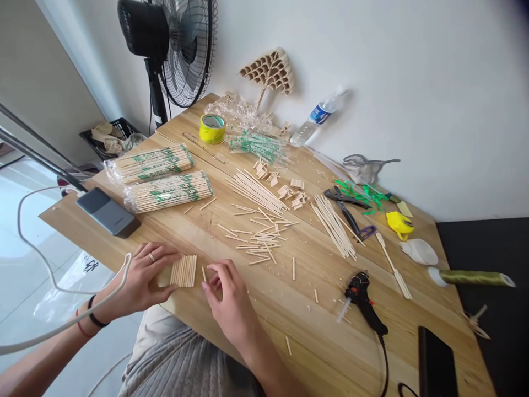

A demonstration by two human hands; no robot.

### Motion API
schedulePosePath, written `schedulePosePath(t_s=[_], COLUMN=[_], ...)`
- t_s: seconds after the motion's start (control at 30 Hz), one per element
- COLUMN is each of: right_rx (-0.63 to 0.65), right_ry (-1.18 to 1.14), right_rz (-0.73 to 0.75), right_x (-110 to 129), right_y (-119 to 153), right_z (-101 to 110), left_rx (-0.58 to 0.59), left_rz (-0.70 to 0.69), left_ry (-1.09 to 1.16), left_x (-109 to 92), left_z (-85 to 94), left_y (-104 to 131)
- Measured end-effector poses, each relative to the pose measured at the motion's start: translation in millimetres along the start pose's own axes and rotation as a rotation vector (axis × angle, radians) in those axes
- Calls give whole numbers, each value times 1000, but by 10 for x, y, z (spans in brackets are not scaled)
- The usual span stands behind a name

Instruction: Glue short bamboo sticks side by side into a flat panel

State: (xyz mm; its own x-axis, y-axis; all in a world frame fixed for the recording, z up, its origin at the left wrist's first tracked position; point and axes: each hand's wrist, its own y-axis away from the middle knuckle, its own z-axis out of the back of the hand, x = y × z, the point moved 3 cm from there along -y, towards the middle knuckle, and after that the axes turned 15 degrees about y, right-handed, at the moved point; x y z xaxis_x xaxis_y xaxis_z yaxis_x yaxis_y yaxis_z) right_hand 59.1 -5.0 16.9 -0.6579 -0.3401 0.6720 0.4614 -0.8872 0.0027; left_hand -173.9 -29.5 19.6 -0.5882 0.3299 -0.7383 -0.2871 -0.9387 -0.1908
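Note:
My left hand [151, 273] is closed at the left edge of a small panel of short wooden sticks [184, 271], laid side by side at the table's near edge. Its thumb is at the lower corner and its fingers are at the upper one. Just right of the panel, apart from it, my right hand [225, 284] pinches a short wooden stick [204, 274] upright between thumb and fingertips. Beyond the hands lies a loose heap of cut sticks [264, 241]. Longer sticks [258, 191] lie in a bundle behind it.
A glue gun [362, 303] and a phone [438, 361] lie on the right. Pliers [347, 207] rest beside more long sticks [334, 227]. Wrapped stick packs [169, 191] and a power bank [108, 212] are on the left. A white cable [124, 275] crosses above my left forearm.

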Motion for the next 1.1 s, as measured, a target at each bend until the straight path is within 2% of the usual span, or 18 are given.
schedulePosePath(t_s=[0.2, 0.3, 0.47, 0.7, 1.1], right_rx=[300, 367, 321, 246, 169], right_ry=[-25, 13, 43, 40, 67], right_rz=[49, 91, 140, 56, 70], right_x=[-41, -55, -74, -77, -58], right_y=[-58, -75, -100, -146, -219], right_z=[146, 157, 73, 3, -62], left_rx=[53, 97, 155, 104, 91], left_rz=[-29, -6, -2, -54, -45], left_ry=[-76, -92, -95, -77, -70], left_x=[-43, -56, -77, -112, -117], left_z=[-52, -101, -178, -177, -202], left_y=[0, -41, -122, -162, -169])
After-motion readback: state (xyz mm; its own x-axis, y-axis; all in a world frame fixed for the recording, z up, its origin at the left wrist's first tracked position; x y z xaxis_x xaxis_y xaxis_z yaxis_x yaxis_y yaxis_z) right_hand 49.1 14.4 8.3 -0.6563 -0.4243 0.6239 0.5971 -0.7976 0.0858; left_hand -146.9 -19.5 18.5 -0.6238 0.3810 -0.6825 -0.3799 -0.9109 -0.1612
